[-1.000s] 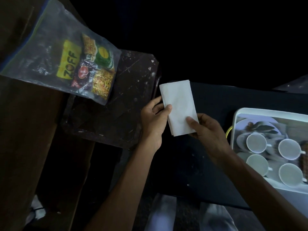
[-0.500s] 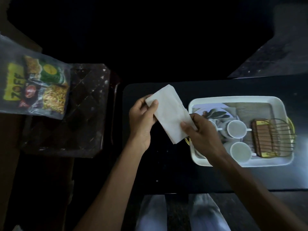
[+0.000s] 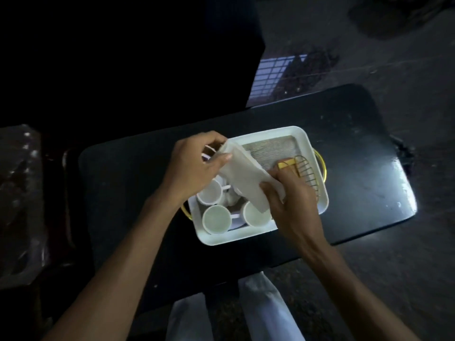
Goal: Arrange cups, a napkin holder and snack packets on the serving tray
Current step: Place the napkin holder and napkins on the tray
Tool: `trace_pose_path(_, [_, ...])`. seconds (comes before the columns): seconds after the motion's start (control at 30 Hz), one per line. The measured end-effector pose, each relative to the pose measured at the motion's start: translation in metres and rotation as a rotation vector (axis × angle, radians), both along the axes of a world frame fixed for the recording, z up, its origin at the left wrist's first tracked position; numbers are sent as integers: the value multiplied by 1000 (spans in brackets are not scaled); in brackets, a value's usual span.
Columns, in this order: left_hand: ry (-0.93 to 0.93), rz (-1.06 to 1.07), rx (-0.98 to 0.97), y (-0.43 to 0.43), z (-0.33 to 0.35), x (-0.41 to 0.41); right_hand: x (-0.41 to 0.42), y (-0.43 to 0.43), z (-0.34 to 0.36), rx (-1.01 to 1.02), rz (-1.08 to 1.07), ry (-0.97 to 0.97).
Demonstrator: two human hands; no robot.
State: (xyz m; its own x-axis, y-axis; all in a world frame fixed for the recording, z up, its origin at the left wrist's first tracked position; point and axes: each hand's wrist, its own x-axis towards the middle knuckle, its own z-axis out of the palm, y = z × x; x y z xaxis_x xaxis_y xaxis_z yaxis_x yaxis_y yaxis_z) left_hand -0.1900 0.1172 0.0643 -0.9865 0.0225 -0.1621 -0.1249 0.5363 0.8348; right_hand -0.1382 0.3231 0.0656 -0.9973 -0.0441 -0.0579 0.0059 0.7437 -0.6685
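Pale trouser legs (image 3: 266, 313) show nearest, under the near edge of the black table (image 3: 123, 193). Above them both forearms reach in over the white serving tray (image 3: 290, 134), which sits mid-table with a yellow handle at each end.

The left hand (image 3: 194, 166) pinches the far end of a folded white napkin (image 3: 243, 178) between thumb and fingers; the right hand (image 3: 293, 200) is closed on its near end. The napkin hangs slanted over the tray's middle, above the cups (image 3: 215, 219) clustered in the left half — three rims show plainly, with more partly hidden under the hands.

By my reading the step in hand is loading the napkin into the wire napkin holder (image 3: 307, 173), which sits in the tray's right half with a yellow base. The next move calls for swinging the napkin right and lining its edge with the wire slot.

Room is tight: cups beside the path on the left, the tray wall just beyond the holder. The ribbed tray floor at the far side is bare. No snack packets are on the tray — something glossy lies dimly at far left, too dark to identify.
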Motion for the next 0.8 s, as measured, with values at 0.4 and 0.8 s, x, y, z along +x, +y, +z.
trace_pose_path(0.4, [139,-336,-335,157,-29,-56,9,107,-39,154,-251,-31])
trace_pose_path(0.8, [-39,-350,-378,166,-73,-46,9,105,-62,158,-201,-133])
